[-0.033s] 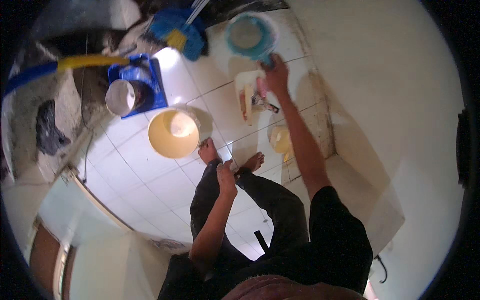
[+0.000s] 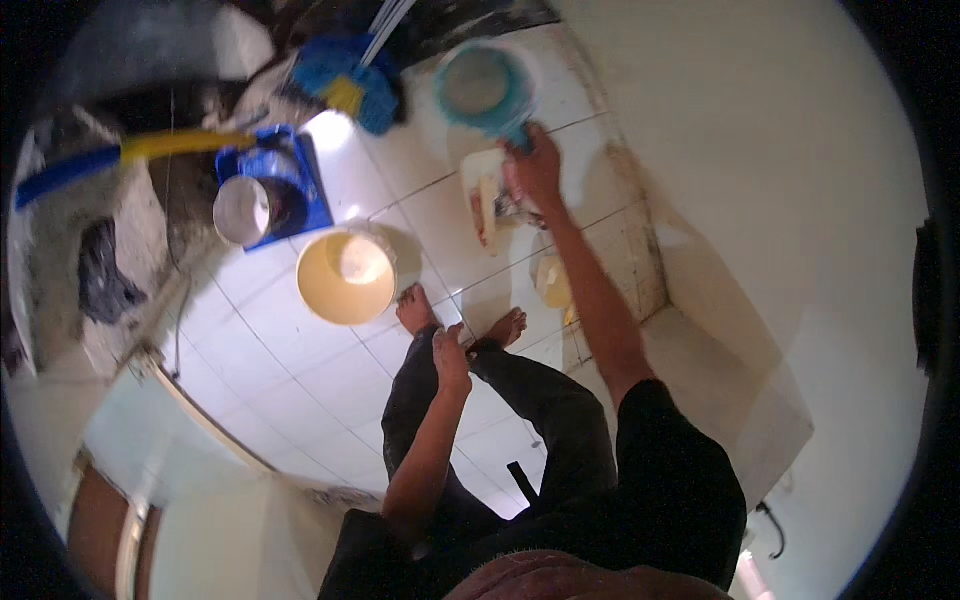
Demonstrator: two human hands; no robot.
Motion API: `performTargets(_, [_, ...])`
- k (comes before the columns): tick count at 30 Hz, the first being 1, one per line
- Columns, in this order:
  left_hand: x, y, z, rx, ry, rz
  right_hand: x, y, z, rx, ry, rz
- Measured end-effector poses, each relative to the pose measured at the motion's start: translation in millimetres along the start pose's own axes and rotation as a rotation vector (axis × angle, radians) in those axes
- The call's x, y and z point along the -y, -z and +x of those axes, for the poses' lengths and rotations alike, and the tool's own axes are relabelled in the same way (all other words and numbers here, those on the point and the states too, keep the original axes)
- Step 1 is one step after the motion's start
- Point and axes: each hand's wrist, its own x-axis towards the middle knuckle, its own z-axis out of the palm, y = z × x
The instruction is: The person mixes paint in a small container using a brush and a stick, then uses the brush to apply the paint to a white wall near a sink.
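Observation:
At the far middle, my right hand [image 2: 537,165] is closed around the handle of a teal round water dipper [image 2: 478,88], held out over the tiled floor. The dipper's bowl looks greyish inside and its outline is a little blurred. Below that hand stands a small cream plastic stool [image 2: 485,205] with pinkish and dark small items on it, partly hidden by the hand and forearm. My left hand [image 2: 452,362] hangs by my left knee, fingers stretched out and holding nothing. A cream bucket [image 2: 312,290] stands left of my feet.
A pale yellow plastic vessel [image 2: 552,282] sits right of my feet, beside the low ledge [image 2: 700,380]. Farther left, a white pail [image 2: 235,213] rests by a blue dustpan [image 2: 318,205], near a blue-and-yellow handle [image 2: 150,147]. A blue broom head [image 2: 370,100] lies behind.
My right hand and the dipper have shifted slightly left and nearer. The whole view has tilted a little. My left hand keeps its place by the knee.

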Motion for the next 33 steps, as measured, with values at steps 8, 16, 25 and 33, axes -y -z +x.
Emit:
performTargets(8, [31.3,27.9,-19.4,0.109,-1.180,0.937,153.5,149.6,-160.3,0.100,-0.296,0.605])
performTargets(16, [-82.0,66.7,-62.5,0.576,-1.677,1.884,259.8,352.4,-353.5,-0.227,-0.296,0.447])
performTargets(25, [-238.7,7.0,-168.7,0.289,-0.685,1.740,368.0,493.4,-576.5,-0.766,-0.563,0.673])
performTargets(33, [-208.1,-84.3,-197.7,0.344,-0.737,1.759,334.3,613.7,-771.6,-1.211,-0.730,0.516])
